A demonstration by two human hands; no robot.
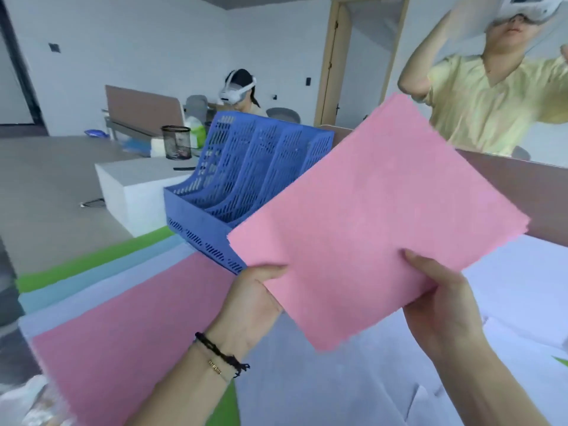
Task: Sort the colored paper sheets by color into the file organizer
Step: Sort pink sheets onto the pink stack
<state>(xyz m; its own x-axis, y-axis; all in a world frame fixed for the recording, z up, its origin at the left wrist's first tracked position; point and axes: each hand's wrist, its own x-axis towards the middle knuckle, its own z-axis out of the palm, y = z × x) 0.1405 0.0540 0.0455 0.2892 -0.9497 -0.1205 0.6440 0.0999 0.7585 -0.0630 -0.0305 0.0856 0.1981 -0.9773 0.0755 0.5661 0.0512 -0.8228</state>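
1. Two hands are up over the desk, and both hold one stack of pink sheets (378, 222). The left hand (252, 302) grips its near left edge, thumb on top, the other fingers hidden under the paper. The right hand (442, 305) pinches the near right edge the same way, thumb laid over the top sheet.
2. The stack's edges look ragged, so it is several sheets; how many I cannot count.
3. One dark cord bracelet (221, 353) sits on the left wrist, with a thin gold one beside it.
4. On the desk below lies a fanned spread: one pink sheet (129, 333) on top, then pale lilac (101, 293), light blue (92, 273) and green (89, 261) strips showing behind it. White sheets (519, 290) lie at the right, partly cut off.
5. One blue file organizer (246, 173) stands behind the spread, its right part hidden by the held stack. Four slots show, and all look empty.
6. Further off stands one black mesh pen cup (176, 142).
7. Two people wearing white headsets are beyond the partition; the nearer one is cut off by the top edge.
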